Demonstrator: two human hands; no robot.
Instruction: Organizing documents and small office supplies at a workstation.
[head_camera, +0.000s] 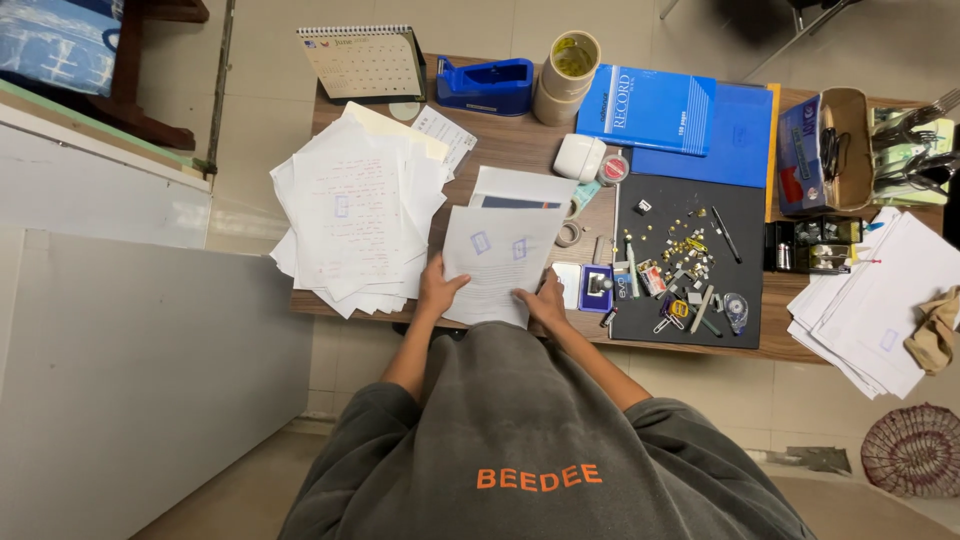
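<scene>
A white sheet of paper (497, 260) with two small blue stamp marks lies in front of me on the wooden desk (520, 150). My left hand (437, 290) grips the sheet's lower left edge. My right hand (545, 298) holds its lower right corner. More sheets lie under it, their top edge showing just behind. A loose pile of written white papers (355, 210) spreads to the left of my left hand.
A black mat (690, 200) with pins, clips, pens and a blue stamp pad (596, 287) lies right of my hands. Behind are a desk calendar (365, 62), blue tape dispenser (484, 85), tape rolls (565, 75), blue notebooks (660, 115). Another paper stack (875, 300) sits far right.
</scene>
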